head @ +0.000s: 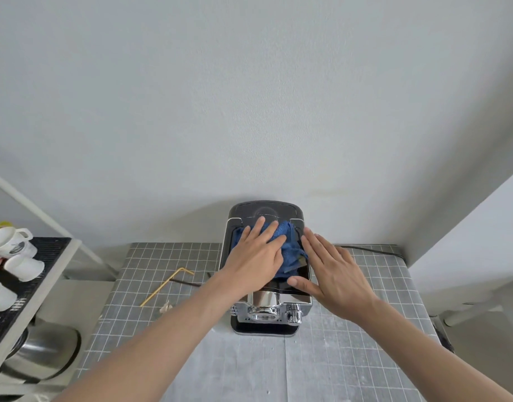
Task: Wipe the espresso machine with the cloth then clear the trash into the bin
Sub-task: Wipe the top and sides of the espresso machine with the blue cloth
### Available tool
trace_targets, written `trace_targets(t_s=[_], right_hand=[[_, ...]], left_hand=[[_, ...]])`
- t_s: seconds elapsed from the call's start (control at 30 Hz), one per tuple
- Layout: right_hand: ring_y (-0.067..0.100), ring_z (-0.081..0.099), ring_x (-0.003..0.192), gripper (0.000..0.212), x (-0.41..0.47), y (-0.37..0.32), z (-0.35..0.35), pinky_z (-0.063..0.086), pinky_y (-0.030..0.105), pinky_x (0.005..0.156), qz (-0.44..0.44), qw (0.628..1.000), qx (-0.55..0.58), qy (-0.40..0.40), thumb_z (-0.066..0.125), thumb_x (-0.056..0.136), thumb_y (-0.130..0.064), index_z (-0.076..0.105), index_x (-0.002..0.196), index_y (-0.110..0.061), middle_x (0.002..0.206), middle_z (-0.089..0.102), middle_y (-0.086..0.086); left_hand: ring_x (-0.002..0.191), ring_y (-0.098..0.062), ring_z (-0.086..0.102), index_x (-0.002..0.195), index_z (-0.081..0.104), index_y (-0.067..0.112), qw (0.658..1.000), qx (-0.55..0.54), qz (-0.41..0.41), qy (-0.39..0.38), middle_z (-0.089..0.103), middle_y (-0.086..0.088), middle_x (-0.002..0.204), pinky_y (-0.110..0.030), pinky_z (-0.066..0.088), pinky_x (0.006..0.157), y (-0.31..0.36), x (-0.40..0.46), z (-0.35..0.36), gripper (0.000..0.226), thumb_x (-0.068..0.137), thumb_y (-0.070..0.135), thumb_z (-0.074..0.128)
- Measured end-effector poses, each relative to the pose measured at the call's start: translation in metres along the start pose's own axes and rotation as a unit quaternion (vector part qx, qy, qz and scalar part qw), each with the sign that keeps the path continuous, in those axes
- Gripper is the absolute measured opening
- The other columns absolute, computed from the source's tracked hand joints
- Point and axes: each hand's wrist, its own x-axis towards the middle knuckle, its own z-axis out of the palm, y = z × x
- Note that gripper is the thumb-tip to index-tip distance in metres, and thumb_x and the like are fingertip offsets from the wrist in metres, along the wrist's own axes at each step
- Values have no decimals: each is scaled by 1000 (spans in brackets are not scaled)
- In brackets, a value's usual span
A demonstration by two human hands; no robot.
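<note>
The left hand [256, 253] lies flat with its fingers spread and straight, pressing a blue cloth [287, 250] down on the top of the espresso machine [266, 285]; its grip is a flat palm, not a pinch. The right hand [332, 274] is likewise open, fingers straight and together, laid along the machine's right top edge, thumb on the glossy black lid, apparently steadying it. The cloth looks soft and limp, bunched under the palm, so I would judge it needs broad downward pressure to move with the hand instead of sliding out. The machine looks heavy and rigid, with slick black and chrome faces; bracing it at the side seems sensible. It stands on the table [365, 329] against the wall. To its left on the checked cover lie a bent yellow straw [165, 287], a dark stick [188, 283] and a small crumpled scrap [165, 307], all light enough to pinch up. No bin is clearly in view.
</note>
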Motion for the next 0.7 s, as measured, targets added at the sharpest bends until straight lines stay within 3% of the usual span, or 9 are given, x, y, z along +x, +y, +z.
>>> trace_targets(t_s=[0.23, 0.5, 0.63, 0.7], right_hand=[[16, -1, 162, 103, -1, -1, -4, 19, 45, 129, 4, 1000, -10, -17, 9, 93, -88, 4, 167, -17, 174, -12, -5], [22, 13, 161, 108, 1, 0, -5, 32, 50, 123, 5, 1000, -22, -14, 16, 91, -90, 23, 165, -12, 175, 3, -1], [24, 24, 158, 109, -1, 0, -2, 39, 50, 119, -4, 1000, -28, -3, 22, 91, -90, 28, 163, -10, 174, 11, 1], [23, 23, 159, 108, 0, 1, -1, 37, 49, 121, -4, 1000, -21, -1, 22, 91, -90, 27, 164, -10, 174, 10, 1]], left_hand=[[158, -37, 0, 159, 31, 17, 999, 31, -31, -31, 9, -11, 172, -55, 9, 126, -10, 44, 3, 51, 109, 26, 36], [159, -32, 2, 155, 40, 15, 1000, -14, 4, 2, 18, -11, 170, -55, 15, 127, 13, -29, 5, 52, 108, 32, 28], [159, -23, -12, 162, 26, 18, 1000, -22, 3, -15, 2, -6, 173, -44, 2, 130, 21, -60, 4, 58, 110, 42, 18], [158, -21, -14, 163, 21, 19, 1000, -13, 7, -13, -1, -5, 173, -44, 3, 130, 19, -57, 3, 57, 111, 41, 16]])
